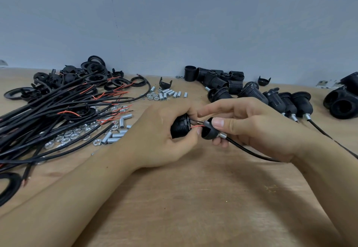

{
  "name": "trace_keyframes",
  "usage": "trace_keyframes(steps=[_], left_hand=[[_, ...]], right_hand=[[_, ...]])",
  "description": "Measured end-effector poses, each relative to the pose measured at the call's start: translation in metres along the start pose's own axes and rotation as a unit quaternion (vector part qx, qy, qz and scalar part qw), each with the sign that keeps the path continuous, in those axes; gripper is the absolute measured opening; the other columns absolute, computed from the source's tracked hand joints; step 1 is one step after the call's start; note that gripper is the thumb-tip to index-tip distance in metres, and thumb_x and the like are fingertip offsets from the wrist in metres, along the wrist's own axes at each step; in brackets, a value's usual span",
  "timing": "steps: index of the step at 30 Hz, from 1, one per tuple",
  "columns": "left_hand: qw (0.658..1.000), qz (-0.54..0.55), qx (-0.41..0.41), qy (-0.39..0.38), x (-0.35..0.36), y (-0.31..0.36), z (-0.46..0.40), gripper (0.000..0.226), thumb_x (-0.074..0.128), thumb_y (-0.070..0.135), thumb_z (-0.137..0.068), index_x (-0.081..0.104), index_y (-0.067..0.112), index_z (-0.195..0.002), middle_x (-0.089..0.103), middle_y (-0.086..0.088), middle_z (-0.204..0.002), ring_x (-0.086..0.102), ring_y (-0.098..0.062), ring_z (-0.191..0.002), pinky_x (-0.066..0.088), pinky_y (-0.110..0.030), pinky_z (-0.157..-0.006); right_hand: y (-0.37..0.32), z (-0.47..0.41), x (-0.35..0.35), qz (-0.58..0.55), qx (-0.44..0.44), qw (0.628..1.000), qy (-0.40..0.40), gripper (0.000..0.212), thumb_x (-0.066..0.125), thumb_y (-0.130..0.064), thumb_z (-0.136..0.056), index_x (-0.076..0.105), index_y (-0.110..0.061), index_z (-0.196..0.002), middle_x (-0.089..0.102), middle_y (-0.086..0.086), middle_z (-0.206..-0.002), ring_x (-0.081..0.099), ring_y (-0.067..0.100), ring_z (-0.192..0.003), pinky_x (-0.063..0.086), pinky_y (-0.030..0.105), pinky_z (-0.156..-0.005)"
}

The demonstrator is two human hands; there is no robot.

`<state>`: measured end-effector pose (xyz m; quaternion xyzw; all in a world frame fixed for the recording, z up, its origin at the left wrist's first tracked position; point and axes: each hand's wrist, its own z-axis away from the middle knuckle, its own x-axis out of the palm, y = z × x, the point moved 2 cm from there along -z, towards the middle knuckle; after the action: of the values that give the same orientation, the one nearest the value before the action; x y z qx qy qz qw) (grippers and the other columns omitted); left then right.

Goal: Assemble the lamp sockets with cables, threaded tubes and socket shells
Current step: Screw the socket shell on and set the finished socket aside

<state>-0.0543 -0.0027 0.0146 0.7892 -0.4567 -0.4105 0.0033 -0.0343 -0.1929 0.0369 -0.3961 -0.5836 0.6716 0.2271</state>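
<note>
My left hand point(162, 130) grips a black socket body point(179, 127) just above the wooden table. My right hand point(248, 123) pinches a black socket cap point(208, 130) a short way to its right. A silver threaded tube point(222, 136) sticks out of the cap's back, and a black cable point(249, 153) runs from it under my right palm. A red wire point(197, 126) and a black wire bridge the gap from the cap into the socket body.
A pile of black cables point(58, 111) with red ends lies at the left over nuts and threaded tubes point(114, 136). Black rings point(93, 76) sit behind it. Socket shells point(222, 80) and several assembled sockets point(286, 101) lie at the back right.
</note>
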Motion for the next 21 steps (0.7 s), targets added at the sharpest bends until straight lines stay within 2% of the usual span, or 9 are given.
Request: trace_keyframes(steps=[3, 6, 8, 12, 15, 18, 21], left_hand=[[1.000, -0.008, 0.012, -0.012, -0.0002, 0.0010, -0.0010, 0.008, 0.067, 0.016, -0.081, 0.061, 0.011, -0.081, 0.053, 0.013, -0.073, 0.048, -0.006, -0.065, 0.035, -0.020, -0.061], [1.000, -0.003, 0.022, -0.021, -0.0001, 0.0026, -0.0010, 0.008, 0.068, 0.015, -0.080, 0.061, 0.011, -0.081, 0.057, 0.008, -0.072, 0.051, -0.011, -0.065, 0.039, -0.026, -0.060], [0.999, 0.000, 0.037, -0.028, 0.0004, 0.0047, -0.0013, 0.011, 0.070, 0.017, -0.079, 0.061, 0.011, -0.081, 0.057, 0.008, -0.072, 0.051, -0.010, -0.066, 0.039, -0.025, -0.061], [0.999, 0.013, 0.042, -0.030, 0.0001, 0.0062, -0.0034, 0.014, 0.070, 0.020, -0.085, 0.060, 0.011, -0.081, 0.053, 0.012, -0.073, 0.048, -0.004, -0.066, 0.034, -0.020, -0.063], [0.998, 0.006, 0.045, -0.034, -0.0001, 0.0071, -0.0027, 0.010, 0.070, 0.017, -0.084, 0.061, 0.011, -0.083, 0.052, 0.017, -0.076, 0.047, 0.001, -0.068, 0.032, -0.015, -0.065], [0.999, -0.001, 0.034, -0.041, -0.0009, 0.0076, -0.0017, 0.011, 0.068, 0.020, -0.085, 0.061, 0.013, -0.089, 0.052, 0.018, -0.079, 0.050, -0.002, -0.071, 0.036, -0.020, -0.065], [0.997, -0.028, 0.031, -0.059, -0.0002, 0.0086, -0.0006, 0.012, 0.066, 0.024, -0.085, 0.060, 0.016, -0.090, 0.050, 0.019, -0.077, 0.047, -0.002, -0.070, 0.036, -0.023, -0.064]], right_hand=[[-0.0012, 0.0005, 0.0011, 0.014, -0.002, 1.000, -0.014, 0.028, 0.066, -0.021, -0.088, 0.067, -0.012, -0.115, 0.074, 0.013, -0.103, 0.063, 0.019, -0.070, 0.053, 0.024, -0.064], [-0.0006, 0.0006, 0.0009, 0.057, 0.011, 0.998, -0.001, 0.037, 0.065, -0.030, -0.082, 0.065, -0.016, -0.117, 0.076, 0.009, -0.100, 0.065, 0.019, -0.072, 0.055, 0.029, -0.069], [-0.0007, 0.0013, 0.0033, 0.062, 0.014, 0.998, -0.014, 0.038, 0.065, -0.034, -0.080, 0.066, -0.019, -0.116, 0.076, 0.010, -0.097, 0.062, 0.020, -0.072, 0.056, 0.032, -0.072], [-0.0013, -0.0002, 0.0022, 0.034, -0.002, 0.999, 0.018, 0.038, 0.066, -0.036, -0.078, 0.068, -0.017, -0.110, 0.075, 0.013, -0.089, 0.060, 0.019, -0.066, 0.054, 0.029, -0.064], [-0.0026, -0.0002, 0.0023, -0.029, 0.002, 1.000, 0.005, 0.041, 0.066, -0.035, -0.078, 0.068, -0.011, -0.112, 0.073, 0.016, -0.091, 0.058, 0.019, -0.062, 0.051, 0.025, -0.056], [-0.0050, 0.0011, 0.0027, -0.005, 0.003, 1.000, 0.005, 0.039, 0.067, -0.036, -0.079, 0.070, -0.014, -0.111, 0.074, 0.015, -0.093, 0.058, 0.014, -0.060, 0.048, 0.022, -0.052], [-0.0062, 0.0011, 0.0064, 0.039, 0.002, 0.999, 0.011, 0.041, 0.070, -0.041, -0.074, 0.069, -0.019, -0.109, 0.076, 0.011, -0.089, 0.059, 0.013, -0.062, 0.049, 0.021, -0.056]])
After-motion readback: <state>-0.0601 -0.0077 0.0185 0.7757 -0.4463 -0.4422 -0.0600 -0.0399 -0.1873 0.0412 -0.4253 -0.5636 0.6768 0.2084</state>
